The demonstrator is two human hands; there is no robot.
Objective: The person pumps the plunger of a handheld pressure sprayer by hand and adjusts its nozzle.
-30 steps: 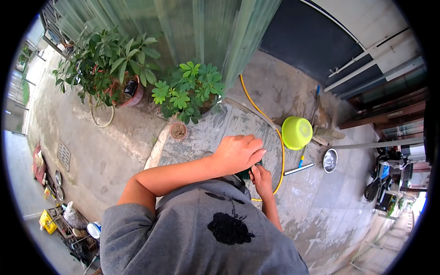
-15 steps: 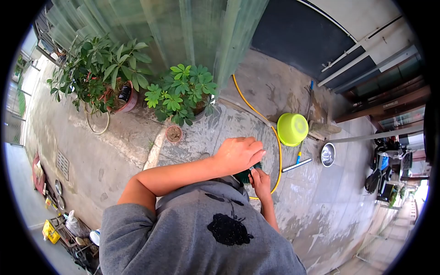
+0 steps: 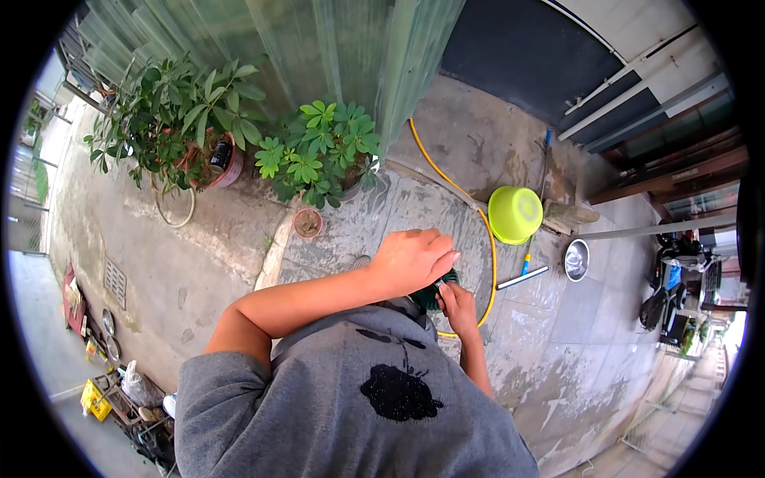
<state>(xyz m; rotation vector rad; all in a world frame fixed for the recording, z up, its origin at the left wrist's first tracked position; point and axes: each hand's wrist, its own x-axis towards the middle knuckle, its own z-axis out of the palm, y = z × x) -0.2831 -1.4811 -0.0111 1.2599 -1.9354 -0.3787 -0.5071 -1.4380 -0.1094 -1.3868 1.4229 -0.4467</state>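
Shows the right hand (image 3: 458,309) a touch higher and further right in view than half a second ago, the left hand (image 3: 412,261) slightly higher, and the things on the floor shifted up and rightward. Reveals, out to the right, a lime-green basin (image 3: 515,213), seemingly upturned, with its inside hidden, and near it a metal bowl (image 3: 576,277), too glossy within to tell water from reflection. Offers, to the left, a reddish pot (image 3: 233,169) with a leafy plant (image 3: 187,107) and a dark canister (image 3: 221,155) inside, and further right a small clay pot (image 3: 310,235) of brown, soil-like fill. Bends the left arm sharply at the elbow, bringing the forearm across in front of the grey shirt (image 3: 311,406). Curls the left fingers loosely, back of the hand up; cannot tell of anything gripped there. Closes the right thumb and fingers around a narrow part of a dark green thing (image 3: 425,298), just below the left hand and near the shirt. Loses much of that thing behind both hands, too covered to name.
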